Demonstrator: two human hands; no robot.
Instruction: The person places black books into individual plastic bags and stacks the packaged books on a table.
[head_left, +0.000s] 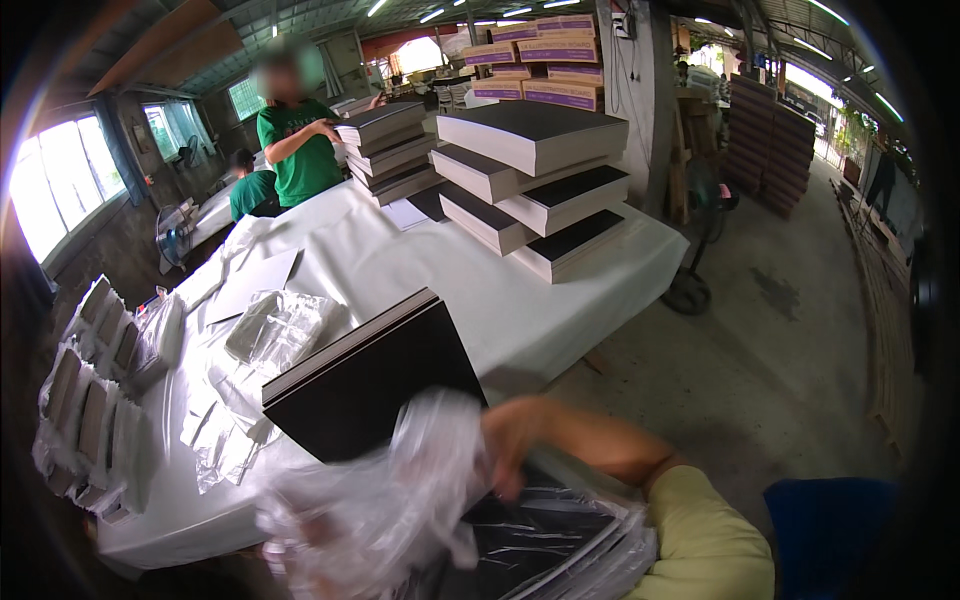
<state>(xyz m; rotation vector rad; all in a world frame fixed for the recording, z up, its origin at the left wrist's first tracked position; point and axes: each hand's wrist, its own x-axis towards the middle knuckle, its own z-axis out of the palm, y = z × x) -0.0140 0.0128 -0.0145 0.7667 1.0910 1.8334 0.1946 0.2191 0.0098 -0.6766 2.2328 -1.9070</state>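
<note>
A clear plastic bag, blurred by motion, is bunched up at the near edge of the table. My right hand is closed at its upper right side, fingers bent down and gripping the film. Through the plastic my left hand shows only as a smear, its fingers hidden. Below my right hand lies a stack of black sheets wrapped in clear plastic. Just beyond the bag, a thick stack of black boards rests tilted on the table, its lower corner covered by the film.
Plastic-wrapped packs line the table's left end, with loose clear bags beside them. Tall stacks of black-topped boards stand at the far right of the white-covered table. A person in green handles another stack. A pedestal fan stands right.
</note>
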